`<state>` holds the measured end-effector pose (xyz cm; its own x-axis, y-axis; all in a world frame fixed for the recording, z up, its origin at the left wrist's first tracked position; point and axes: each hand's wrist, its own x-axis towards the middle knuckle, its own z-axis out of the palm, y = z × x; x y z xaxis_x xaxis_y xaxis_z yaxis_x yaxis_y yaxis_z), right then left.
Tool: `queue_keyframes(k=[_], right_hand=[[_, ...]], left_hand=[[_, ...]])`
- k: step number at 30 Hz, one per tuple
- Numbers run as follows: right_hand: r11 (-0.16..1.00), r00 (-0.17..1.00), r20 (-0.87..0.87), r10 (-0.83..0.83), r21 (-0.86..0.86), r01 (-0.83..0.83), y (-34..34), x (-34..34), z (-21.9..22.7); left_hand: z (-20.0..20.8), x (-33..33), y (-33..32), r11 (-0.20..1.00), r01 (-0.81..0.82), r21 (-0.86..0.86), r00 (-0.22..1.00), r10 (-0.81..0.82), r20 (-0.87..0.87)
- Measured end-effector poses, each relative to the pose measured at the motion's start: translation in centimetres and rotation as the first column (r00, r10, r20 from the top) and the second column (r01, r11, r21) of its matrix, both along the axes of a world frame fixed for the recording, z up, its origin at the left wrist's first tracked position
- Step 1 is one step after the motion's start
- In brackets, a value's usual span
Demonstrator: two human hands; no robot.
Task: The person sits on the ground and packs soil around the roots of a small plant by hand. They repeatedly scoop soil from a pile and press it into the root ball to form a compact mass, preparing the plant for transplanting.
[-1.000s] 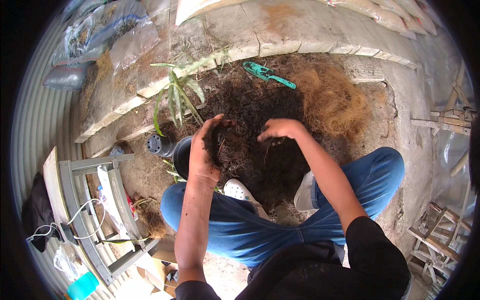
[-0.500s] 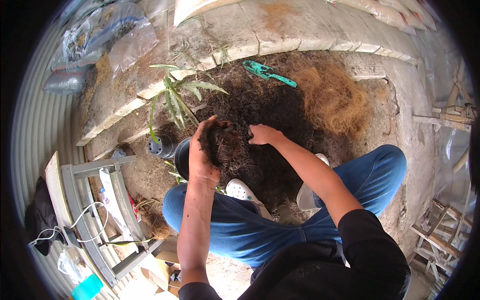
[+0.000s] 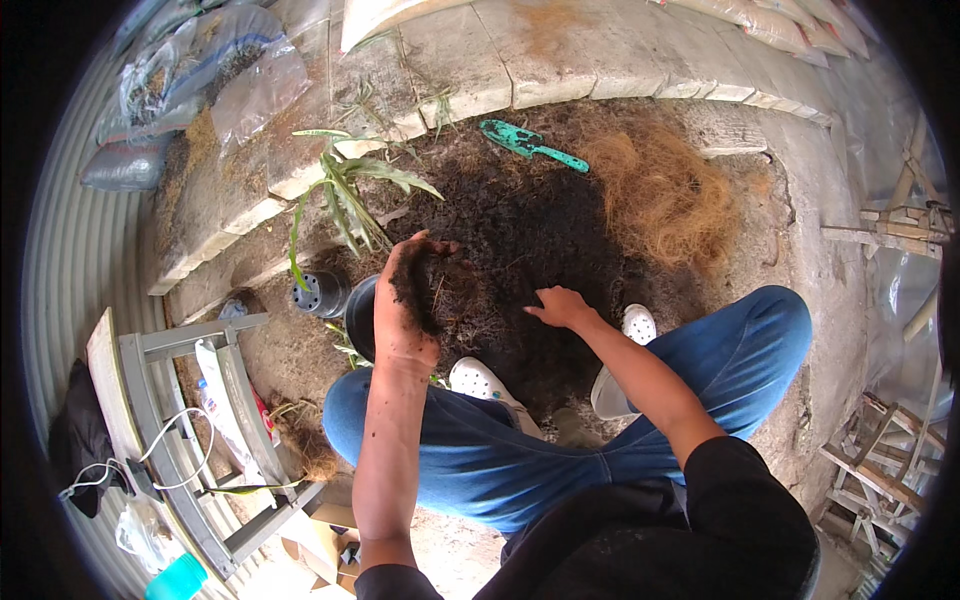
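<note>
A leafy green plant (image 3: pixel 350 195) leans to the far left, its stem running down to a brown root ball (image 3: pixel 462 300). My left hand (image 3: pixel 400 310), smeared with dark soil, is curled round the root ball and grips it. To the right, my right hand (image 3: pixel 563 307) hovers by the heap of dark soil (image 3: pixel 560 225), holding nothing I can see, thumb and a finger apart. A black plant pot (image 3: pixel 360 320) stands partly hidden behind my left hand. Next to it lies another black pot (image 3: pixel 320 293) with holes in its base.
Beyond the soil lies a green hand trowel (image 3: pixel 530 145); brown coir fibre (image 3: pixel 665 200) is heaped at the right. A concrete kerb (image 3: pixel 560 93) curves along the back. At the left stand a grey stool (image 3: pixel 190 340) and plastic bags (image 3: pixel 205 95). My white clogs (image 3: pixel 478 380) frame the near soil.
My right hand has drawn away from the root ball, toward me and to the right, and its fingers have spread. My left hand keeps its hold on the root ball.
</note>
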<state>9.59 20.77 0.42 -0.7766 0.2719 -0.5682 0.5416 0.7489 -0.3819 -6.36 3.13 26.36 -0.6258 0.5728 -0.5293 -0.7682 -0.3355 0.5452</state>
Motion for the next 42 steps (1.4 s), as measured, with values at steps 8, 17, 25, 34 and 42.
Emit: queue_keyframes(k=[8, 17, 25, 34, 42], right_hand=[[0.977, 0.985, -0.094, 0.145, -0.146, -0.157, 8.3, -1.8, 1.0], [0.945, 0.944, -0.194, -0.268, 0.137, 0.297, 15.0, -6.5, 9.9], [0.925, 0.992, -0.103, -0.076, 0.363, 0.109, 8.3, -3.4, 5.8], [0.925, 0.988, 0.093, 0.124, 0.351, -0.15, 2.6, -1.0, -2.6], [0.984, 0.984, 0.02, 0.175, 0.035, -0.176, 9.0, -2.8, 1.6]], left_hand=[[0.4, 0.0, -0.2, 0.999, -0.021, -0.03, 1.0, 0.02, -0.023], [0.5, 0.1, -0.2, 1.0, -0.018, -0.022, 0.999, 0.017, -0.051], [0.3, 0.1, 0.0, 0.997, -0.032, -0.064, 0.997, 0.028, -0.074], [0.0, -0.2, 0.2, 0.998, -0.006, -0.059, 1.0, 0.005, -0.012], [0.1, -0.2, 0.0, 1.0, 0.001, -0.028, 1.0, 0.0, 0.007]])
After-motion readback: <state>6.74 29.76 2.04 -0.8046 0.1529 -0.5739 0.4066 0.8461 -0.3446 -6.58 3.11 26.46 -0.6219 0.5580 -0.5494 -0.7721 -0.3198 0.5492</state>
